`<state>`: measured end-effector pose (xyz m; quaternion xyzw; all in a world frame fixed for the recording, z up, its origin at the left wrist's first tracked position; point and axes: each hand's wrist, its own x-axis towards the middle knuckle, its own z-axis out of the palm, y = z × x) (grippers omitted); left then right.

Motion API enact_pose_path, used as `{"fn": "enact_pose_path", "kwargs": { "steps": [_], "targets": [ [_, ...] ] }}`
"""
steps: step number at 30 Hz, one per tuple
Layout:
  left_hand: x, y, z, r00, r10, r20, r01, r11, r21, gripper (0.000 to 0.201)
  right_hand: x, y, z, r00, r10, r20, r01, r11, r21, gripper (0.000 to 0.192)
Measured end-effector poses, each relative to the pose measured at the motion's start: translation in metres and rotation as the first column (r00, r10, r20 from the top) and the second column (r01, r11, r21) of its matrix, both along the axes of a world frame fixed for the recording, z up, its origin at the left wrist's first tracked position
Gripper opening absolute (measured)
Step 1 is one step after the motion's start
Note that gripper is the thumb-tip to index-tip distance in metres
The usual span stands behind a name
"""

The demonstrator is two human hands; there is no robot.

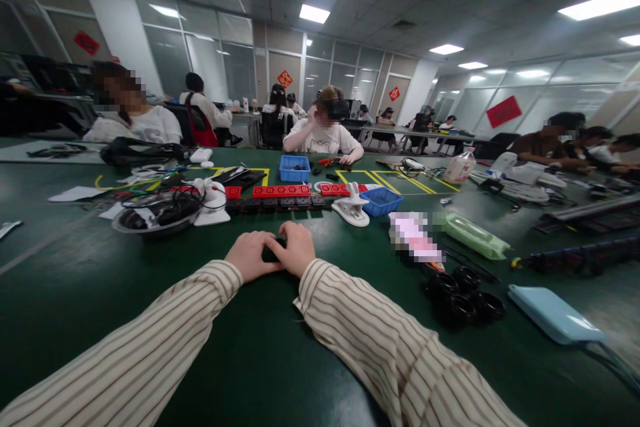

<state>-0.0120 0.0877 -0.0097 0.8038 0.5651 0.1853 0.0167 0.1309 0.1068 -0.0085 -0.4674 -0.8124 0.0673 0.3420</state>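
My left hand (251, 255) and my right hand (299, 248) meet at the middle of the green table (240, 347). Their thumbs and fingers touch, and both hands are curled closed. A dark patch shows between them, and I cannot make out whether it is a small black part or the table. Beyond my hands runs a row of red sockets (283, 191) with black blocks (290, 203) along its near side. A white clip stand (351, 207) is just past my right hand.
Two blue bins (294, 168) stand ahead. A bowl of black cables (160, 217) sits left. On the right are black ring-shaped parts (463, 307), a green packet (475, 235) and a light-blue case (555, 315). A person wearing a headset (325, 130) sits opposite.
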Motion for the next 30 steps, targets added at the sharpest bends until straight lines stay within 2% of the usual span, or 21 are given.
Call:
{"fn": "enact_pose_path", "kwargs": {
  "steps": [3, 6, 11, 14, 16, 20, 24, 27, 30],
  "targets": [
    [0.002, 0.0, -0.001, 0.999, 0.03, -0.019, -0.03, 0.999, -0.014, 0.04, -0.002, 0.001, -0.002, 0.998, 0.001, 0.057, 0.001, 0.999, -0.034, 0.035],
    [-0.002, 0.005, -0.006, 1.0, 0.006, 0.031, -0.006, 1.0, -0.028, 0.028, -0.001, 0.001, -0.001, 0.997, 0.024, 0.07, -0.023, 1.0, -0.018, 0.034],
    [-0.015, 0.015, -0.012, 0.98, -0.141, 0.143, 0.152, 0.986, -0.073, 0.028, 0.003, -0.001, 0.006, 0.961, 0.254, 0.114, -0.258, 0.966, 0.021, 0.009],
    [-0.02, 0.018, -0.011, 0.963, -0.184, 0.197, 0.208, 0.972, -0.107, 0.023, 0.003, -0.003, 0.006, 0.926, 0.354, 0.127, -0.357, 0.934, 0.0, 0.013],
    [-0.021, 0.018, -0.01, 0.961, -0.179, 0.213, 0.208, 0.971, -0.12, 0.023, 0.003, -0.004, 0.005, 0.92, 0.372, 0.128, -0.376, 0.927, 0.008, 0.014],
    [-0.02, 0.018, -0.013, 0.964, -0.162, 0.212, 0.191, 0.974, -0.123, 0.041, 0.003, -0.007, 0.005, 0.953, 0.298, 0.054, -0.301, 0.952, 0.059, 0.021],
    [-0.017, 0.015, -0.015, 0.97, -0.136, 0.201, 0.153, 0.985, -0.076, 0.056, 0.005, -0.006, 0.006, 0.984, 0.18, -0.01, -0.18, 0.983, 0.045, 0.029],
    [-0.011, 0.009, -0.011, 0.985, -0.076, 0.158, 0.082, 0.996, -0.033, 0.059, 0.005, -0.004, 0.005, 0.996, 0.082, -0.022, -0.081, 0.996, 0.028, 0.029],
    [-0.006, 0.004, -0.004, 0.997, -0.033, 0.068, 0.031, 0.999, 0.019, 0.06, 0.003, -0.002, 0.003, 0.999, 0.035, 0.006, -0.036, 0.999, 0.019, 0.031]
  ]
}}
